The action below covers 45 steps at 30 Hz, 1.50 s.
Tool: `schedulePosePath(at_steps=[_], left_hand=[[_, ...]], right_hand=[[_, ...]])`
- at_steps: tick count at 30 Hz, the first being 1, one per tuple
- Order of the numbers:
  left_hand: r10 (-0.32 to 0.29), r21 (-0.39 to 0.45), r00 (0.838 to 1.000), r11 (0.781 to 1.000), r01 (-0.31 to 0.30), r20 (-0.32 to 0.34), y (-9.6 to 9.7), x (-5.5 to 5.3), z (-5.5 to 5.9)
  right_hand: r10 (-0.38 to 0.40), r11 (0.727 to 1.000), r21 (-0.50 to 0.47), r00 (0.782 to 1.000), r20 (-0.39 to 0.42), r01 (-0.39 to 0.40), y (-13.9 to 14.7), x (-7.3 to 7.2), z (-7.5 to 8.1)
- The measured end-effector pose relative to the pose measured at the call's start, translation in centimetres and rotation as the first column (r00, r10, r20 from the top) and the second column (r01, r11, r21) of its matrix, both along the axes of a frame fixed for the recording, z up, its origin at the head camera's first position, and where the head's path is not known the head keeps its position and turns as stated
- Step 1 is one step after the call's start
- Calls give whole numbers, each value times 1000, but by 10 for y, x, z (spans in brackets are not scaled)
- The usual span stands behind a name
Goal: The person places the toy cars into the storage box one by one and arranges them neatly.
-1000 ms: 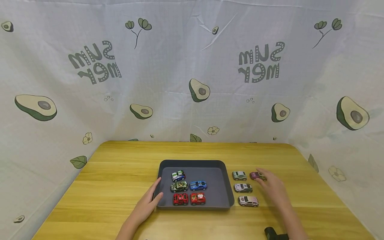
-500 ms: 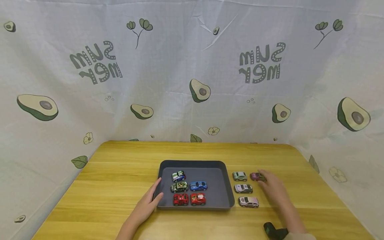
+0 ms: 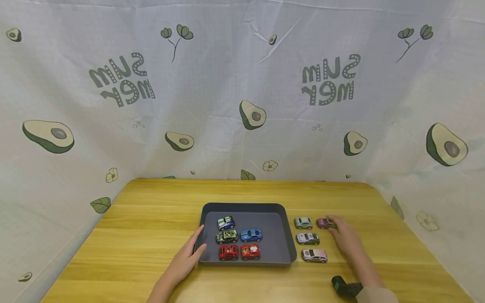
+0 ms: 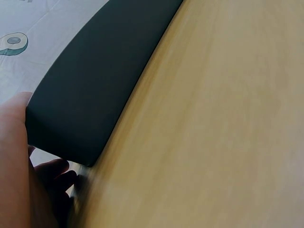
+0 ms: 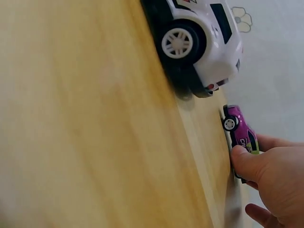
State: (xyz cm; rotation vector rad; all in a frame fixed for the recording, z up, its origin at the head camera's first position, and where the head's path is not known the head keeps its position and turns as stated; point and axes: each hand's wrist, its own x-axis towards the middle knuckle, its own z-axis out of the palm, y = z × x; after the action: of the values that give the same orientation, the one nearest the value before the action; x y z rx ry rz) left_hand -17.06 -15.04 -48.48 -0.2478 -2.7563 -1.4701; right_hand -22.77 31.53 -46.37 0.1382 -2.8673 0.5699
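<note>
My left hand (image 3: 185,257) grips the left side of the dark grey tray (image 3: 278,252), thumb over the rim and fingers along the outer wall. In the left wrist view the thumb (image 4: 14,142) laps the tray's corner, the other fingers behind it in shadow. To the right of the tray, my right hand (image 3: 346,236) pinches a purple toy car (image 3: 323,223) between thumb and fingers. The right wrist view shows the thumb on the side of this purple and green car, its wheels close to the table; the hand covers its rear end.
Inside the tray sit several toy cars: a white-green one (image 3: 225,222), a camouflage one (image 3: 227,236), a blue one (image 3: 251,235) and two red ones (image 3: 228,252). Between tray and right hand stand a pale green car (image 3: 303,223) and two whitish cars (image 3: 308,238). A patterned cloth (image 3: 212,160) hangs behind.
Both hands keep their places, the left on the tray and the right at the purple car. The right forearm shifts slightly and more of its sleeve shows; the cars stay put.
</note>
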Motion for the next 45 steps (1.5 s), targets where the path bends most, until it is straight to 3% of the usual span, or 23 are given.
schedulePosePath(at_steps=[15,34,45], left_hand=[[4,-17,1000,1000,-4,2,0,0,0],[2,-9,1000,1000,-2,12,0,0,1],[13,14,1000,1000,-14,25,1,0,-1]], right_hand=[[-40,994,-103,998,39,44,0,1,2],[-61,985,-165,997,-42,53,-25,13,28],[-20,987,-162,990,-137,-3,-44,18,36]])
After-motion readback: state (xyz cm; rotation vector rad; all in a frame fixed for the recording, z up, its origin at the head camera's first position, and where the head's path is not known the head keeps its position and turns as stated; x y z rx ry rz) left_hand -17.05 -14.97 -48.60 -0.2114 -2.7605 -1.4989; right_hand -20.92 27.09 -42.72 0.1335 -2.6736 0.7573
